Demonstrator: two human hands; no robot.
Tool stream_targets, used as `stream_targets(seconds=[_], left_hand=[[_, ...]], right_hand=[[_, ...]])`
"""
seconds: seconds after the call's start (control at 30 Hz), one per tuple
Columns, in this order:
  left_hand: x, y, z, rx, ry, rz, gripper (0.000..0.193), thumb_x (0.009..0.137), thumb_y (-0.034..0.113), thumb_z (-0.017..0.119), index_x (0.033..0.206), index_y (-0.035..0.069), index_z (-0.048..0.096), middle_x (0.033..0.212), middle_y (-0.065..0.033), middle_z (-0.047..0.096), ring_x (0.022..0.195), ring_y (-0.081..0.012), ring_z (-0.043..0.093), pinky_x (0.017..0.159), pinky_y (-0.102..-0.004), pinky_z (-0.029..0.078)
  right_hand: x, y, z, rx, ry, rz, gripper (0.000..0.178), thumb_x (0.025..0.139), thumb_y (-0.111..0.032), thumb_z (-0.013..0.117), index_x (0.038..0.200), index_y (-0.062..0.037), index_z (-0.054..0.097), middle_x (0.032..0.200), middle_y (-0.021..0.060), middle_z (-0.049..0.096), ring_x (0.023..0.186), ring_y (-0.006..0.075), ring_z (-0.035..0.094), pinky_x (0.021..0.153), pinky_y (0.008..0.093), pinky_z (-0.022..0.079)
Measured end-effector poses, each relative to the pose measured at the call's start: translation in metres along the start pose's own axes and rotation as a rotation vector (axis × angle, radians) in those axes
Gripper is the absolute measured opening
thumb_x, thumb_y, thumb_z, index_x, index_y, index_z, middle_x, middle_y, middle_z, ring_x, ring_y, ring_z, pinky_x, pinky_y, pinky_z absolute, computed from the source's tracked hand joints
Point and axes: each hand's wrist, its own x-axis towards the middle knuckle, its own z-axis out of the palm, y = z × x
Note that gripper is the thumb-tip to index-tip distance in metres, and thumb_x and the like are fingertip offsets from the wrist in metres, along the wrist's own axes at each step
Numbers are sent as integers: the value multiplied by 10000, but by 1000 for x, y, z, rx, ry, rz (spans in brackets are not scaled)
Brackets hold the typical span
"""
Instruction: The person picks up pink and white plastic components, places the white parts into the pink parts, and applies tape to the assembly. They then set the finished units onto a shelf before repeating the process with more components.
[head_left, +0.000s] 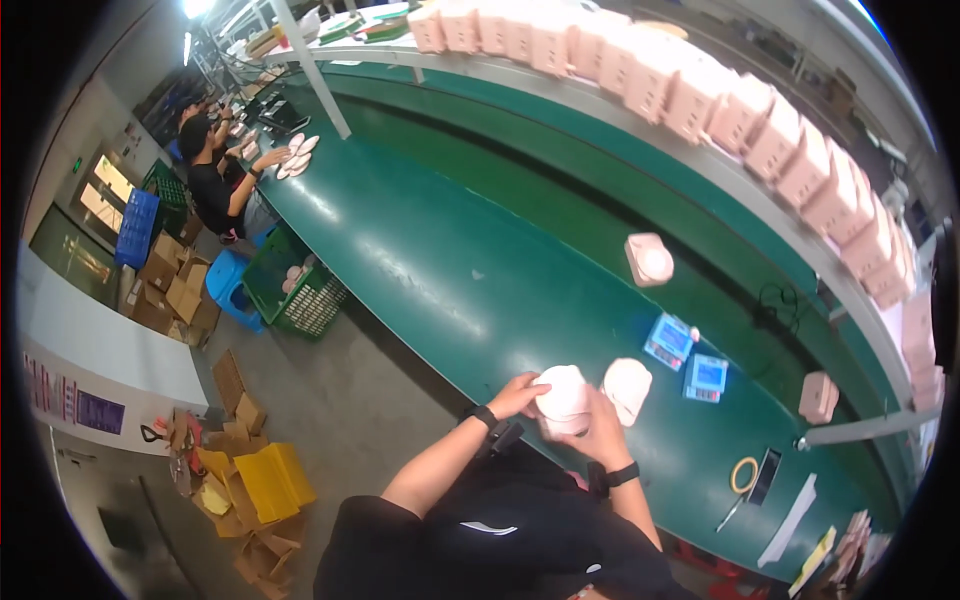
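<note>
Gripping a white round casing (562, 398), both hands' fingers (528, 388) wrap its sides above the green bench (450, 270)

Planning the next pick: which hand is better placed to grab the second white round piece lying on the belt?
Right hand: the second white piece lies just beyond it. Left hand is on the held white piece's far side.

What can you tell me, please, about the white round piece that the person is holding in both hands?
The white round piece is pale, smooth and dome-like, seemingly moulded plastic, though finer detail is too small to tell. It is held above the near edge of the green bench. The left hand touches its left side and the right hand cups it from below and the right. A similar white piece lies just beyond it on the bench; whether they touch is unclear.
</note>
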Motion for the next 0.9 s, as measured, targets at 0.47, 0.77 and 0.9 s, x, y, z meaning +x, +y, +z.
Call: stream_targets(seconds=[0.47, 0.77, 0.9], left_hand=[[137, 31, -342, -1211, 707, 320, 456, 907, 313, 564, 1268, 65, 437, 1214, -144, 557, 1099, -285, 556, 947, -355, 453], [174, -13, -284, -289, 478, 102, 365, 869, 258, 611, 1165, 62, 528, 923, -61, 651, 700, -180, 623, 610, -275, 494], [192, 2, -189, 76, 241, 214, 289, 835, 182, 642, 1078, 38, 582, 834, -72, 663, 704, -184, 630, 633, -289, 502]], right_hand=[[2, 24, 53, 135, 231, 509, 608, 684, -211, 776, 1181, 30, 520, 1077, 201, 593, 1014, 357, 566, 886, 395, 460], [26, 50, 69, -370, 519, 632, 866, 596, -250, 834, 1304, -15, 393, 1279, 216, 461, 1175, 362, 457, 979, 425, 389], [34, 73, 57, -550, 538, 821, 1106, 502, -301, 868, 1386, -52, 252, 1338, 232, 374, 1199, 390, 412, 987, 442, 380]])
